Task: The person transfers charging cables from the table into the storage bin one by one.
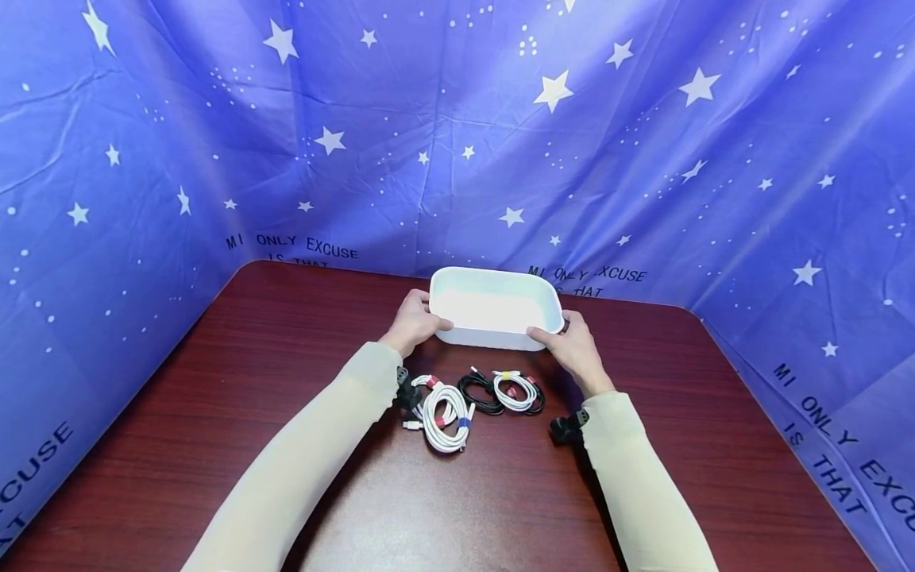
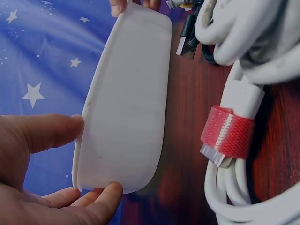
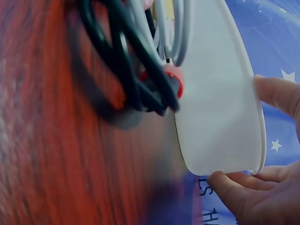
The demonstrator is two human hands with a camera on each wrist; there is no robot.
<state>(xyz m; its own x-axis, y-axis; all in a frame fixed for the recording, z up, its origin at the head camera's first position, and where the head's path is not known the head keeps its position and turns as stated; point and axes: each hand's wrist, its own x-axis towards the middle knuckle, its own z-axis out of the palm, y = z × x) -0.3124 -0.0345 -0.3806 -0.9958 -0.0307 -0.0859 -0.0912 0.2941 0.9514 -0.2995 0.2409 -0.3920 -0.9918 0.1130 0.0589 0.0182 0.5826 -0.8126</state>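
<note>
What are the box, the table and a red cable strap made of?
White box: probably plastic, smooth and matt; thin walls and rounded corners.
Table: wood or wood-look covering, glossy; grain and a bright reflection show.
Red strap (left wrist view): seems woven fabric, with mesh texture and pale stitching.

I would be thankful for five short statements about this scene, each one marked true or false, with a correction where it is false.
1. The left hand and the right hand hold the same white box. True.
2. All the cables lie inside the white box. False: the cables lie on the table, nearer to the person than the box.
3. One white cable has a blue tie around it. True.
4. Every cable is white. False: there is also a black cable.
5. The cloth behind the table is green. False: the cloth is blue with white stars.
</note>
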